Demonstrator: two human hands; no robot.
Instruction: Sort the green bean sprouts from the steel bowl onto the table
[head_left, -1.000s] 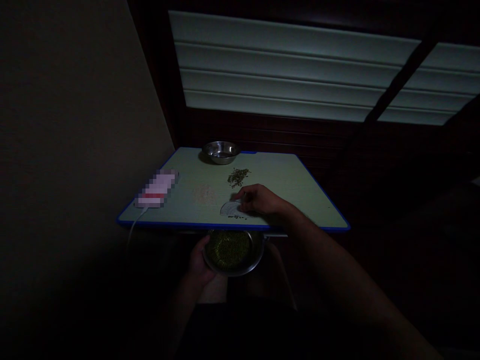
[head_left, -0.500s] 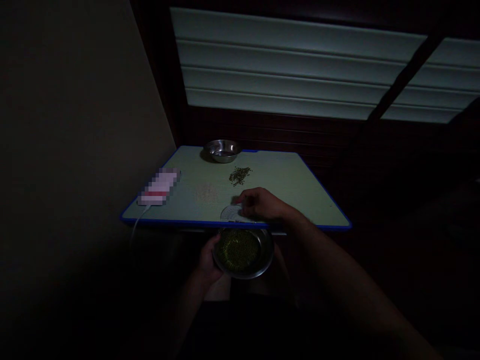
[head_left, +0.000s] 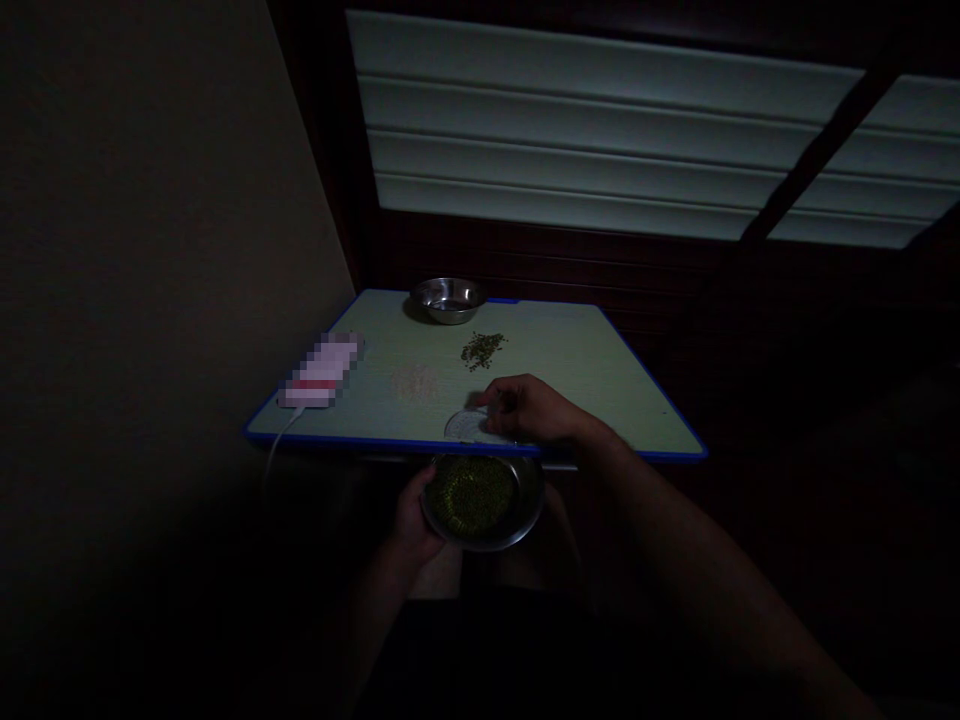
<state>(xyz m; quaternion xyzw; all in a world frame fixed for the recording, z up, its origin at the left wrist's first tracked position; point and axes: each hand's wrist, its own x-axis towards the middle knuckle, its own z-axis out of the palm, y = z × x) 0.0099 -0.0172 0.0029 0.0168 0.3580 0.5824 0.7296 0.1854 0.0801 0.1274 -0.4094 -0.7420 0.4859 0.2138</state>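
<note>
My left hand (head_left: 417,520) grips the rim of a stainless steel bowl (head_left: 529,515), held just under the table's front edge. Small green mung beans (head_left: 471,495) cover much of its bottom. On the table my right hand (head_left: 525,408) pinches a clear half-round protractor (head_left: 465,425), which lies low against the surface by the front edge. A few dark bits sit at that edge in front of it. Farther back is a loose heap of green beans (head_left: 482,350). To its left and nearer me, pale grains like rice (head_left: 415,382) are spread out.
Another steel bowl (head_left: 448,302) stands at the back of the pale table (head_left: 585,350), which has a blue rim. A blurred-out phone (head_left: 321,370) with a white cable (head_left: 276,445) lies at the left, near the wall. Behind stands a slatted panel (head_left: 570,130).
The protractor has come closer to the front edge, and the dark bits before it have been pushed to that edge. The held bowl has shifted right beneath it.
</note>
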